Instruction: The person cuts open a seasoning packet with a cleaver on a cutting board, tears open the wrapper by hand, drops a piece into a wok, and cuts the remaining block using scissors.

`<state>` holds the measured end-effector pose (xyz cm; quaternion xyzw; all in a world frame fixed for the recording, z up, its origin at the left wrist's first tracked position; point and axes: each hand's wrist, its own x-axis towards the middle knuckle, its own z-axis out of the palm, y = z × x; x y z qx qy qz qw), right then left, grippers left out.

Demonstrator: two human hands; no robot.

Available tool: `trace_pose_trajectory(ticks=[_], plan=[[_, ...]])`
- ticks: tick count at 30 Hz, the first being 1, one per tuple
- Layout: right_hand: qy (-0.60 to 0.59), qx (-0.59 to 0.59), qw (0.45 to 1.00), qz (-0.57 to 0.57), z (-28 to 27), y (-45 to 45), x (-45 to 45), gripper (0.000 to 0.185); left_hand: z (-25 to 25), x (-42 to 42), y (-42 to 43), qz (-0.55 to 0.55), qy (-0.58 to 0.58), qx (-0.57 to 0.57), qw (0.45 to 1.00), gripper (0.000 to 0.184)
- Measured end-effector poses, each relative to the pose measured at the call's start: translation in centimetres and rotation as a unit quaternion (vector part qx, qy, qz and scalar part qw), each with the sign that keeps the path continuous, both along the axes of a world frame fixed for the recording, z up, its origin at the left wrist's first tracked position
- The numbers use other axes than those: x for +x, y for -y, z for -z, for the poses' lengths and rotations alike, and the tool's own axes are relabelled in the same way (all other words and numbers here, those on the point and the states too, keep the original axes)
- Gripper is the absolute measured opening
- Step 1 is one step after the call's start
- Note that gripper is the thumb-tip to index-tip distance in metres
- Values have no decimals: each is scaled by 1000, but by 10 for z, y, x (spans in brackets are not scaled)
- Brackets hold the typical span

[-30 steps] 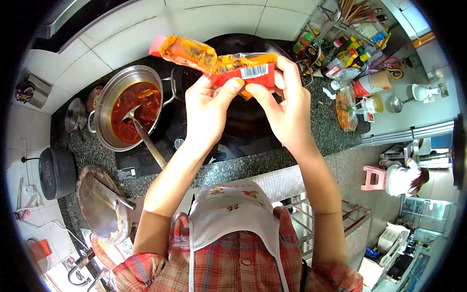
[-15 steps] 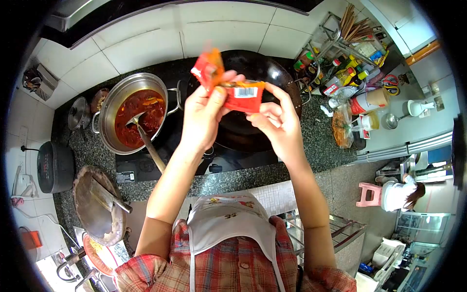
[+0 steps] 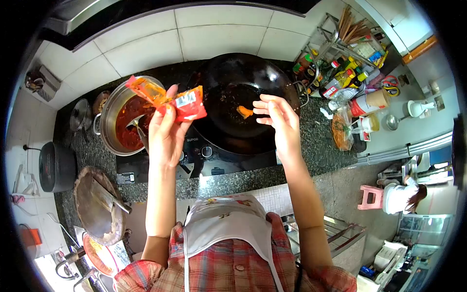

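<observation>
The right hand [image 3: 280, 124] has let go of the red packet [image 3: 188, 108], its fingers half spread and empty. The left hand [image 3: 168, 130] alone now has its fingers closed on it, overlapping the pot [image 3: 110, 121] in view. Beyond, an orange lump [image 3: 245, 112] now shows against the wok [image 3: 221, 78]; some contents seem emptied out.

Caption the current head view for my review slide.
Left hand gripping an opened red packet; right hand apart from it, an orange lump showing against the black wok.
</observation>
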<state>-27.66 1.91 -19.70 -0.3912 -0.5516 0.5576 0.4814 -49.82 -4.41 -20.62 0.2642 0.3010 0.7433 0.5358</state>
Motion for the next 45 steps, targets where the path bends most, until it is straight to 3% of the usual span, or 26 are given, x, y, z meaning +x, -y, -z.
trace_pose_trajectory(ticks=[4, 8, 12, 17, 21, 24, 29, 33, 34, 38, 40, 42, 44, 45], plan=[[10, 19, 999, -29, 2, 1, -14, 26, 3, -19, 29, -112, -9, 10, 994, 49], [55, 137, 989, -8, 3, -7, -15, 20, -4, -25, 49, -166, -65, -31, 983, 49], [19, 167, 982, 83, 9, -28, 37, 24, 16, -19, 43, -99, -44, -4, 994, 49], [30, 162, 951, 262, 0, -60, 200, 21, 19, 57, 8, 22, 22, -35, 999, 44], [95, 207, 880, 418, -17, -90, 335, 19, 21, 116, -20, 92, 33, -54, 994, 40], [342, 320, 752, 464, -37, -147, 439, 24, 25, 168, -45, 82, 43, -54, 994, 40], [620, 388, 605, 313, -72, -259, 555, 38, 21, 274, -82, 82, 81, -36, 993, 38], [799, 309, 510, 82, -93, -326, 586, 46, 24, 323, -87, 57, 72, -78, 993, 37], [801, 368, 466, 77, -91, -340, 586, 44, 25, 330, -90, 59, 62, -65, 994, 38], [804, 416, 425, 7, -67, -384, 599, 46, 29, 345, -93, -11, 114, -64, 991, 36], [830, 446, 334, 4, -54, -392, 601, 48, 28, 349, -91, -43, 123, -79, 988, 36], [849, 413, 330, -16, -55, -391, 594, 48, 28, 350, -89, -53, 106, -86, 989, 37], [847, 442, 290, 54, -54, -395, 598, 47, 30, 350, -89, -67, 104, -90, 988, 38], [834, 464, 295, 56, -56, -401, 602, 47, 28, 351, -88, -69, 106, -92, 988, 38]])
